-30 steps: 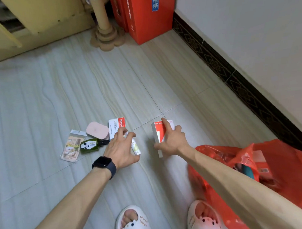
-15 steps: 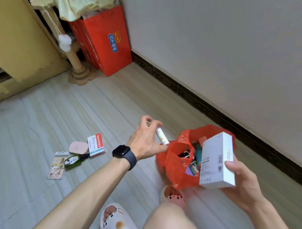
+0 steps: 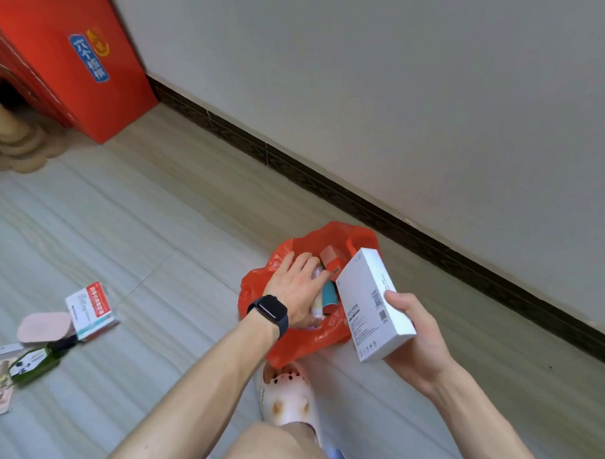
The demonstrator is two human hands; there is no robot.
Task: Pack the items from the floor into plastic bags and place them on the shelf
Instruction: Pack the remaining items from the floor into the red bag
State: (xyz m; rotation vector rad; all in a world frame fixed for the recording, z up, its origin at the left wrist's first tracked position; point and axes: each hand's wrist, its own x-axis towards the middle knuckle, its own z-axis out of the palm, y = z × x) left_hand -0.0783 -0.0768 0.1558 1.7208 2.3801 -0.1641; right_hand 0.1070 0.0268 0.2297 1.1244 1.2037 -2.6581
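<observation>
Red crinkled bag open; left hand holds pale tube inside; right hand grips white box, small grey print.

Red carton by wall; beige post base beside; slipper.

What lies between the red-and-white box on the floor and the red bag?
Nothing: head view shows bare tile between that box and the red bag.

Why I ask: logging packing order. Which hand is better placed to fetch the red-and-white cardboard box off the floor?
Probably left. The left hand, holding a small white tube in the red plastic bag, is nearer the red-and-white box; the right hand grips a white carton farther away.
</observation>
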